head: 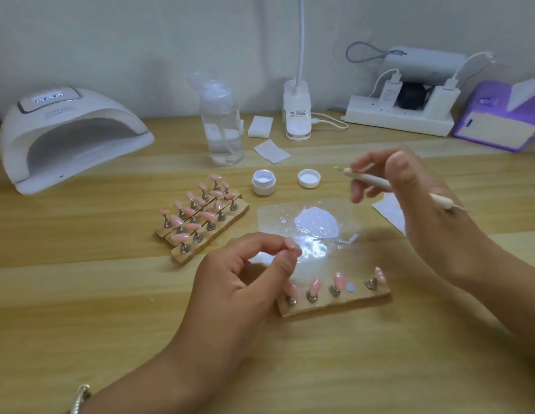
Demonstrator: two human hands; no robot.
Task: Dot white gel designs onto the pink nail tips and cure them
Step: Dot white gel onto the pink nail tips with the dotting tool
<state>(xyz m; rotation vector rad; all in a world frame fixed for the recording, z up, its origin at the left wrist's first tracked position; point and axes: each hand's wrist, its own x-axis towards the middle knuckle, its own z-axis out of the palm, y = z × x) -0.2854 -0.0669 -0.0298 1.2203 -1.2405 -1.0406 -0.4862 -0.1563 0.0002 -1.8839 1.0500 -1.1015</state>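
- This is looking like a small nail-art workstation set up on a desk.
- A white curing lamp [72, 135] is sitting at the upper left of the frame, its display glowing.
- A clear pump bottle [221, 124], white wipes [260, 126] and a clip-on lamp [296, 115] are standing in the upper middle.
- A power strip [400, 119] crowded with chargers is lying against the plain white wall [141, 40] at the upper right.
- Wooden holders [182, 258] carrying pink nail tips [187, 228] are resting on the wood-grain table [81, 294] at centre, near an open gel pot [263, 182].
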